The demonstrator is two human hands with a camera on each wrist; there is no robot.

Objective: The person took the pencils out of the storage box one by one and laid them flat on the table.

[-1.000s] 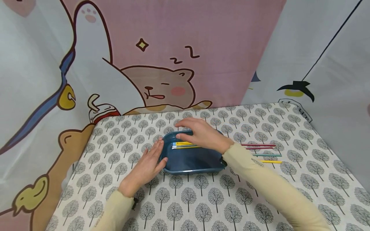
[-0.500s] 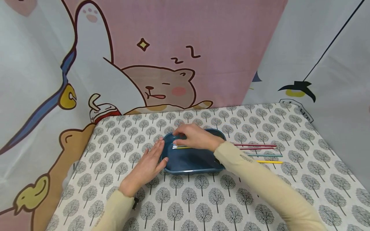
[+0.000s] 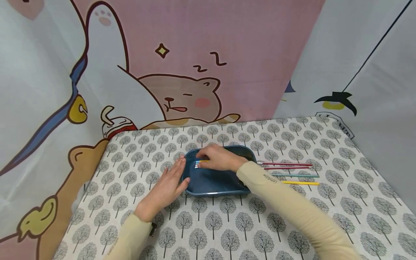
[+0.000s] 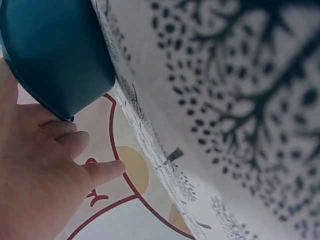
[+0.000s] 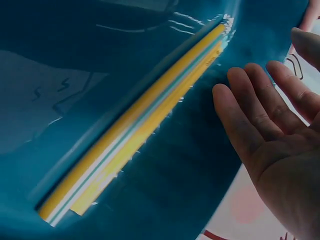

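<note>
Right hand (image 3: pixel 219 157) had come lower over the tray (image 3: pixel 211 182), fingers apart, not gripping the pencils (image 5: pixel 137 120); pinching them mid-length seemed best.

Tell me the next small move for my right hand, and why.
Probably lower the right hand and close its fingers on the pencils: in its wrist view the fingers are open and apart from them, while the pencils lie close together in the tray, whose edge the left hand touches.
</note>
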